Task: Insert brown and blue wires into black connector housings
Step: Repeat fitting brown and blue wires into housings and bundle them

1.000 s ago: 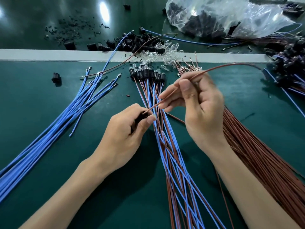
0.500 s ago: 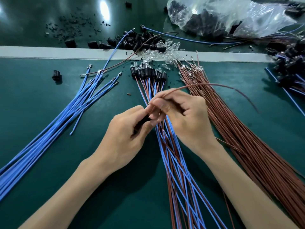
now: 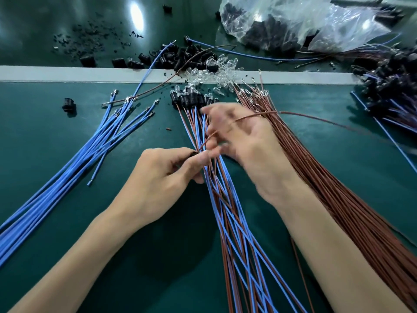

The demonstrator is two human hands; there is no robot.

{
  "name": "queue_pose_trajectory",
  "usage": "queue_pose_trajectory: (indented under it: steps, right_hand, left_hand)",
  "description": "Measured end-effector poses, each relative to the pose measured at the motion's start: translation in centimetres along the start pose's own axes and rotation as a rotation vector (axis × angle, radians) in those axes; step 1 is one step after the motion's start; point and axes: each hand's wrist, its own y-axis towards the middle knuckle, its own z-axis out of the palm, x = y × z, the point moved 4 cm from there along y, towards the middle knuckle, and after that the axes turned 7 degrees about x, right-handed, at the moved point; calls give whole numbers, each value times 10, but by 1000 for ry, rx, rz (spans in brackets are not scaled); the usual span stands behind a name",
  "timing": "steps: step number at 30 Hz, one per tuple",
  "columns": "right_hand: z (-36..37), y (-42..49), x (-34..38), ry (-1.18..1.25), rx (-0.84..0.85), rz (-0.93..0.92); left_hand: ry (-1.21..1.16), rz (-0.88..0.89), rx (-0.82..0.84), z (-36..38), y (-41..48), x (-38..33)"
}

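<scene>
- Head view: the right hand (image 3: 248, 143) is smeared by motion. Its fingers look spread, but whether its grip closes on anything cannot be told.
- The black connector housing (image 3: 192, 154) is mostly buried in the left hand (image 3: 158, 188), whose grip pinches it between thumb and fingertips. Only a dark end shows, over the middle of the worktop (image 3: 45, 132).
- Every wire bundle runs out of sight toward the near edge.
- Loose blue wires (image 3: 67, 172) fan toward the left edge, and a thick sheaf of brown wires (image 3: 338, 199) slants toward the near right corner.
- Between them, under both hands, lie wired pairs (image 3: 232, 222) of blue and brown, with fitted housings (image 3: 191, 99) at their far ends. The right hand covers part of these.
- Clear bulbs (image 3: 216, 71) and spare housings (image 3: 187, 55) are heaped by a pale strip (image 3: 67, 73) toward the far edge.
- A crumpled plastic bag (image 3: 293, 23) sits at the far right corner.
- The brown wire (image 3: 259, 115) leaves the housing's exposed end and climbs toward the far right across the right hand's fingers. It then stretches toward the right edge.
- The housing's own long axis is hidden.
</scene>
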Motion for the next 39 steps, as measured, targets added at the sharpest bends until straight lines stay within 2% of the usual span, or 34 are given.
queue_pose_trajectory:
  steps: [2, 4, 6, 7, 9, 11, 12, 14, 16, 17, 20, 22, 24, 26, 28, 31, 34, 36, 39]
  right_hand:
    - [-9, 0, 5, 245, -120, -70]
    - [-10, 2, 5, 90, -125, -66]
    - [0, 5, 0, -189, 45, 31]
    - [3, 5, -1, -223, 97, 69]
    - [-1, 7, 3, -90, 54, 63]
    - [-8, 10, 9, 138, -79, -11]
    - [-10, 11, 11, 148, -119, -37]
    - [-7, 12, 12, -66, -84, -37]
    - [7, 13, 7, -284, 105, 31]
    - [12, 13, 5, -302, 158, 51]
    - [10, 17, 8, 4, 24, 18]
    - [11, 20, 6, 42, -31, 2]
    - [21, 23, 1, -118, 69, 18]
    - [27, 27, 0, -178, 198, 35]
    - [27, 39, 1, -250, 239, 12]
    - [38, 69, 0, -723, 214, -111]
    - [70, 90, -20, -1084, 403, -119]
    - [81, 95, -29, -1170, 418, -84]
    - [83, 90, -29, -1222, 341, -158]
  left_hand:
    - [21, -38, 9, -3, 1, 2]
    - [6, -39, 21, -2, 2, 0]
    - [-6, -47, 54, 0, 2, -2]
    - [2, -64, 75, 1, 2, -2]
    - [25, -92, 81, -1, 1, 0]
    - [49, -102, 64, -6, 2, 3]
    - [44, -98, 65, -7, 1, 2]
    - [6, -65, 70, -6, 2, -2]
    - [-81, -53, 41, -6, 3, -3]
    - [-124, -60, 28, -7, 3, -3]
    - [-132, -95, 3, -13, 2, 1]
    - [-134, -83, -18, -18, -1, 0]
    - [-184, -62, -35, -20, -4, -1]
    - [-234, -47, -57, -25, -4, 0]
    - [-231, -34, -126, -35, -3, 3]
    - [-107, -25, -346, -55, -5, 15]
    - [-7, -68, -554, -74, -10, 28]
    - [102, -123, -579, -78, -11, 38]
    - [321, -200, -582, -80, -9, 48]
